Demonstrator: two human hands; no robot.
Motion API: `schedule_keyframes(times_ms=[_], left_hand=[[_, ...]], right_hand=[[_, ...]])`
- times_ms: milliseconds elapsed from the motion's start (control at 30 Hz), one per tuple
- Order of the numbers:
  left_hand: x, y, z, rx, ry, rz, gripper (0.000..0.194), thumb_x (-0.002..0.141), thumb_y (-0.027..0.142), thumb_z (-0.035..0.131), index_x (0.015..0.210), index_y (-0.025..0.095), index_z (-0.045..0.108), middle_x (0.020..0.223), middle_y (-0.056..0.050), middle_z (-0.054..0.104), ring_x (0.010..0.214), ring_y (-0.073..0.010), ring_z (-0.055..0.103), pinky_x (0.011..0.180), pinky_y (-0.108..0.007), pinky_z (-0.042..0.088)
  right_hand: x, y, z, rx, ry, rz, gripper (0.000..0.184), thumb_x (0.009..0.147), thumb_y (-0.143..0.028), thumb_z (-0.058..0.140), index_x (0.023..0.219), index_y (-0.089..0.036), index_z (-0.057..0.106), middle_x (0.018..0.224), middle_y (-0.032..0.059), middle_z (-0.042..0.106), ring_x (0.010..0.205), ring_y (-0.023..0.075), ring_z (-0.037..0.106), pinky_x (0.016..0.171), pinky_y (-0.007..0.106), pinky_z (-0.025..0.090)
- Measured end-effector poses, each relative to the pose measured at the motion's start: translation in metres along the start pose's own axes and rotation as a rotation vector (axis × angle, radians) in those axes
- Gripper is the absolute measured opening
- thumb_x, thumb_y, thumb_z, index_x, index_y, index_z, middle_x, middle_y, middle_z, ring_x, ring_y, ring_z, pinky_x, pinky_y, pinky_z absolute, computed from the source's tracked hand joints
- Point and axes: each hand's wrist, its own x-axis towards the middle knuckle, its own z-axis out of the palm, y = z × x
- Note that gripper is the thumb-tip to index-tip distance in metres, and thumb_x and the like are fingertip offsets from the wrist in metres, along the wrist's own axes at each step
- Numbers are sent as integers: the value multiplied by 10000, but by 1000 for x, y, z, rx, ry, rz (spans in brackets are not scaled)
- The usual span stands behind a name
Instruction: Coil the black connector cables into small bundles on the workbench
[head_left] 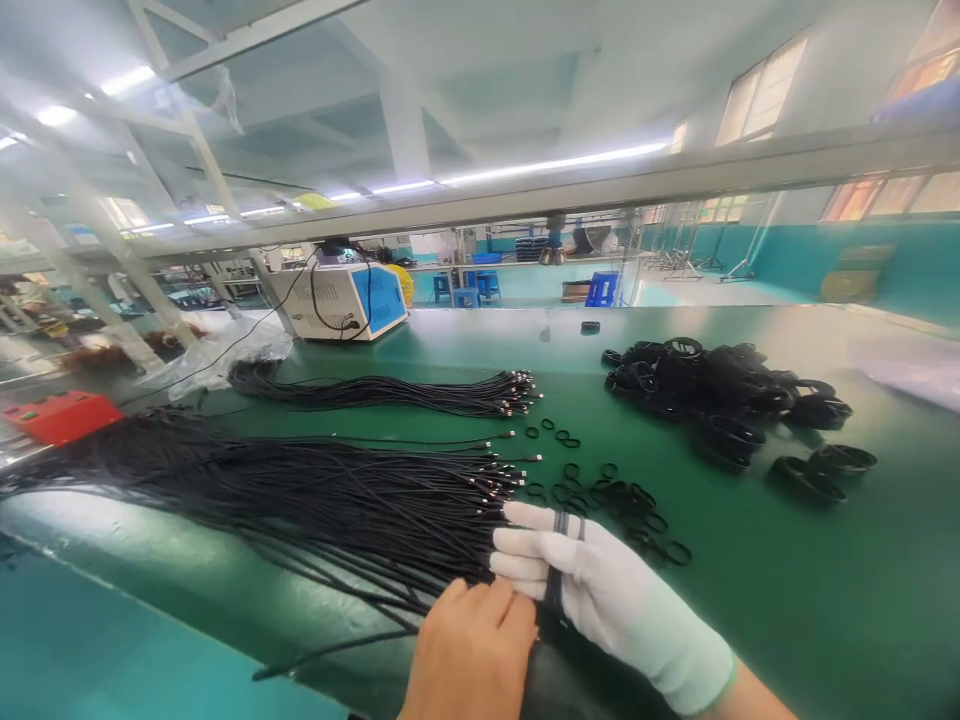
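Note:
My bare left hand is closed at the table's front edge, its fingertips hidden. A black cable runs into its grip from the left. Touching it on the right is my right hand, in a white glove, with its fingers held close together and pointing left. Black rubber bands loop round the gloved fingers. Under and beyond both hands lies a thick bundle of black cables, metal plugs at its right end. More small black rings lie loose just past the glove.
A second cable bundle lies farther back. Coiled black cables are heaped at the right. A white-and-blue machine stands at the back left, with a clear plastic bag beside it. A red box sits at far left. Overhead runs a beam.

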Motion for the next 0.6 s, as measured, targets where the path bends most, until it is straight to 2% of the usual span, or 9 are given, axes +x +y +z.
schedule_keyframes(times_ms=[67, 167, 233, 300, 367, 500, 600], left_hand=[[8, -4, -15, -25, -7, 68, 105, 793, 186, 562, 696, 214, 530, 652, 29, 583, 564, -157, 514, 547, -310, 279], [19, -19, -48, -41, -95, 123, 136, 805, 237, 604, 691, 210, 536, 664, 43, 573, 568, -133, 495, 544, -291, 277], [24, -29, -67, -77, -165, 108, 148, 826, 231, 590, 682, 205, 563, 669, 44, 571, 583, -117, 499, 552, -269, 293], [29, -36, -76, -205, -253, 53, 125, 838, 226, 578, 721, 204, 616, 713, 42, 595, 636, -104, 530, 584, -232, 334], [32, -42, -73, -424, -331, -33, 80, 820, 232, 602, 775, 211, 665, 761, 41, 625, 693, -97, 560, 625, -196, 376], [33, -46, -43, -923, -384, -226, 102, 770, 220, 619, 798, 172, 705, 783, 9, 667, 748, -125, 592, 657, -182, 426], [28, -45, -23, -1055, -362, -324, 215, 834, 211, 483, 836, 146, 689, 811, -14, 676, 770, -148, 597, 654, -206, 433]], right_hand=[[-4, 6, 1, -99, 11, 103, 360, 756, -240, 677, 1085, -149, 561, 943, 79, 616, 852, 175, 580, 841, 350, 388], [-11, 14, 2, -137, -113, 233, 375, 680, -274, 739, 982, -91, 614, 838, 89, 618, 772, 191, 576, 770, 358, 408], [-13, 20, 2, -111, -206, 297, 379, 654, -288, 756, 933, -74, 614, 779, 79, 596, 722, 180, 564, 748, 365, 405], [-13, 26, 1, -46, -296, 366, 378, 663, -300, 750, 933, -91, 589, 747, 49, 563, 675, 144, 536, 735, 346, 392], [-12, 32, 1, 55, -353, 434, 358, 670, -294, 745, 915, -114, 555, 709, 11, 519, 629, 106, 489, 701, 298, 371], [-8, 36, 6, 246, -394, 516, 349, 620, -209, 767, 807, -137, 481, 614, -62, 349, 539, 54, 345, 558, 203, 258], [-5, 32, 11, 291, -351, 377, 382, 601, -210, 781, 845, -140, 495, 627, -68, 282, 539, 54, 303, 548, 210, 236]])
